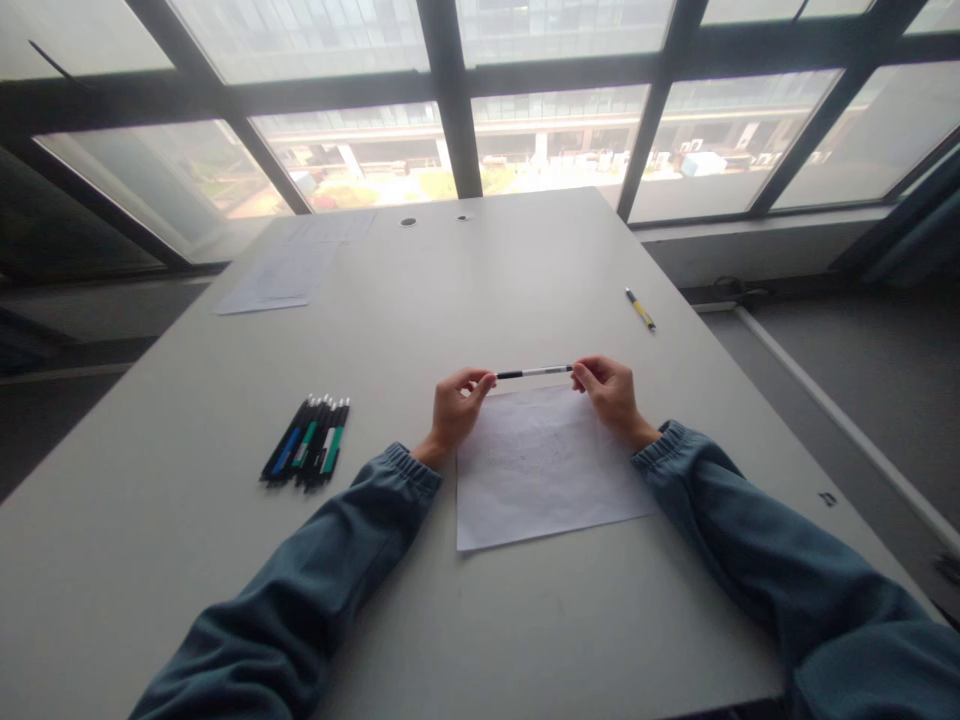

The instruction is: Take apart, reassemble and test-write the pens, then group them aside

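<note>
pen [534, 371] is pinched at its ends between my left hand [454, 408] and right hand [612, 396], perhaps for steadiness.

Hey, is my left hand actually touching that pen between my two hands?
Touching. The head view shows the left hand pinching the pen at its dark end, with no gap visible.

Two bare hands [454, 410] are holding one black-and-clear plastic pen [534, 372], with one white paper sheet [547, 475] lying by them, one yellow-and-black pen [640, 310] beyond, and uncountably bunched slim dark pens [306, 445] leftward.
</note>
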### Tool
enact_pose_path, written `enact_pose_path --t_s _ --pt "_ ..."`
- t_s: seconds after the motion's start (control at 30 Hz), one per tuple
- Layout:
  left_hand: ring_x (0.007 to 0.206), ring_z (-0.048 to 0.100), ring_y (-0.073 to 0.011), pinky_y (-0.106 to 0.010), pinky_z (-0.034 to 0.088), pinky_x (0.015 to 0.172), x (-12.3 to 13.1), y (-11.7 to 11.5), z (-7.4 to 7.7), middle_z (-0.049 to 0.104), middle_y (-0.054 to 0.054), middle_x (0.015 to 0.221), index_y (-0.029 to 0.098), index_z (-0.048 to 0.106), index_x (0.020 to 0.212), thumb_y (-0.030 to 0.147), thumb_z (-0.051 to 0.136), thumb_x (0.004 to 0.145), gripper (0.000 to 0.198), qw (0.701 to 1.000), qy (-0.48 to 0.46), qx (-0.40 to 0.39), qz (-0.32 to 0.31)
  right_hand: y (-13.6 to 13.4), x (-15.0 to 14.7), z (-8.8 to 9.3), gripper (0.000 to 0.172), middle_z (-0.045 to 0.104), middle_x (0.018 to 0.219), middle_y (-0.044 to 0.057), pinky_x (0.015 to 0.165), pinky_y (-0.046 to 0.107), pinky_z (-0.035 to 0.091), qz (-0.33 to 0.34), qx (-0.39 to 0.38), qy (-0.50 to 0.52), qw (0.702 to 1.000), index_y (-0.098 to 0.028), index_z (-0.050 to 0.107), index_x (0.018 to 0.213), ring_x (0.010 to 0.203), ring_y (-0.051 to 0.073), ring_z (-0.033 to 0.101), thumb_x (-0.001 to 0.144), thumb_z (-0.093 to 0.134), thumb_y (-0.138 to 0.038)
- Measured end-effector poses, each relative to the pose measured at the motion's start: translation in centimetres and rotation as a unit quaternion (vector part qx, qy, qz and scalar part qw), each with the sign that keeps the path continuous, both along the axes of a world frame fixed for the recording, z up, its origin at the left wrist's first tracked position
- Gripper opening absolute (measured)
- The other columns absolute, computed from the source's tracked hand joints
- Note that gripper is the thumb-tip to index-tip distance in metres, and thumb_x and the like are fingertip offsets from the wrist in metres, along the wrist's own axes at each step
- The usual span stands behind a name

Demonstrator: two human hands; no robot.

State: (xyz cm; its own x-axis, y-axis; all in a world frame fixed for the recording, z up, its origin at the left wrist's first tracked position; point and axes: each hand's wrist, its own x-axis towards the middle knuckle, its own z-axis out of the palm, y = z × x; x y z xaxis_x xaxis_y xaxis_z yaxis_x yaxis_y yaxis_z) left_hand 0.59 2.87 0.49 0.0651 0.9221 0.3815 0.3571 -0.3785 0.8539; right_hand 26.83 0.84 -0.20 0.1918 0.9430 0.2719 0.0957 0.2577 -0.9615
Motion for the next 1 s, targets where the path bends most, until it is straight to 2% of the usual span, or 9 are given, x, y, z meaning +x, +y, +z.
enact_pose_path --t_s 1.0 --pt "0.071 0.068 -0.0165 -0.028 0.05 0.07 0.14 -0.21 0.41 0.076 -0.005 0.075 0.018 0.076 0.076 0.048 0.067 0.09 0.034 1.0 0.012 -0.007 -0.005 0.05 0.18 -0.33 0.029 0.067 0.064 0.001 0.057 0.026 0.049 0.003 0.007 -0.007 1.0 -0.016 0.07 0.08 0.056 0.013 0.06 0.087 0.072 -0.044"
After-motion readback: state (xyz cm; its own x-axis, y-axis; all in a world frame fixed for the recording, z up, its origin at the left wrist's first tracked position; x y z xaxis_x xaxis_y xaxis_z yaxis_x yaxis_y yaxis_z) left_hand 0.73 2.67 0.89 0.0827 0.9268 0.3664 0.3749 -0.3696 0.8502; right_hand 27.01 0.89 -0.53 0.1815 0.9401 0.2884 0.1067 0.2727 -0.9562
